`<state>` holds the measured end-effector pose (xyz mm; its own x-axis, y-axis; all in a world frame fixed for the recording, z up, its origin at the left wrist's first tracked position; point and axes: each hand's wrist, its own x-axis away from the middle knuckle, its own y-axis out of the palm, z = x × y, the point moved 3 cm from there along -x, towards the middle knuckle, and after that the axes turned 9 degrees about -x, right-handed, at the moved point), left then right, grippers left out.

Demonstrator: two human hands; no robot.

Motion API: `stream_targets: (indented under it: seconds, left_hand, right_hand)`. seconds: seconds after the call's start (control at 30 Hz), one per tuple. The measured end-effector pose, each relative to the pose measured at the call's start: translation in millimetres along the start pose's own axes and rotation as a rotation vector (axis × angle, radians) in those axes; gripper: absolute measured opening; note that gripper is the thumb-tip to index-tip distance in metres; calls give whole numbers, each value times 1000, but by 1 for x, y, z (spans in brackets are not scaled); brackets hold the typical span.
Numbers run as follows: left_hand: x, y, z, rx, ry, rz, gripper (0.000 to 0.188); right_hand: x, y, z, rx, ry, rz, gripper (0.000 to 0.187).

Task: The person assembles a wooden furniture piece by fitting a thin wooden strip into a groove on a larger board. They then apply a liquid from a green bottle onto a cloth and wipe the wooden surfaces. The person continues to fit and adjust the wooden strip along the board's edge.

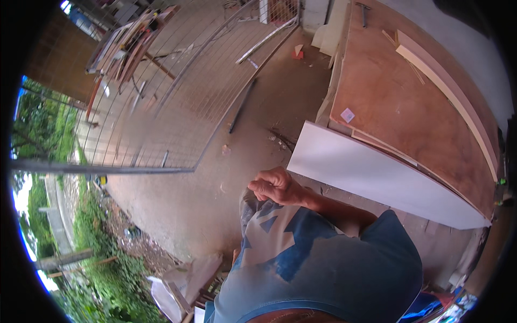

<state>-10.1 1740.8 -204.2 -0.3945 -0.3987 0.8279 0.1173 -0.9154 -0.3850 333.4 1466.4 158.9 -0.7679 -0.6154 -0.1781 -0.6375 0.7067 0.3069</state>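
Our right hand (276, 185) is curled into a fist, nothing seen in it; can't make out our left hand. White panel (366, 175) at its 3 o'clock, right nearer, long axis 10-to-4, along the desk (409, 102) edge.

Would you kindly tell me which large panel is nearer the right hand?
The white panel: its left end comes closest to the right hand, whereas the brown plywood sheet, bearing the hammer, lies farther away.

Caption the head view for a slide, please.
Curled right hand in front of a blue shirt, left of a white panel along the edge of a brown board.
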Motion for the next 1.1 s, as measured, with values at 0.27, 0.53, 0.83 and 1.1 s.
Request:
stream_targets:
  seconds: [0.27, 0.53, 0.83, 1.1]
  left_hand:
    - [-122, -55, 135, -135, -8, -92, 39]
    - [-290, -105, 366, -562, 132, -251, 38]
    - [-407, -1, 690, -838, 370, -402, 37]
    - [-401, 192, 885, -1039, 800, -626, 35]
  right_hand:
    - [-92, -57, 31, -78, -7, 241, 27]
    - [-232, -112, 47, 465, -83, 322, 24]
    - [-255, -210, 13, 779, -199, 989, 23]
    - [-167, -342, -35, 298, -167, 1640, 30]
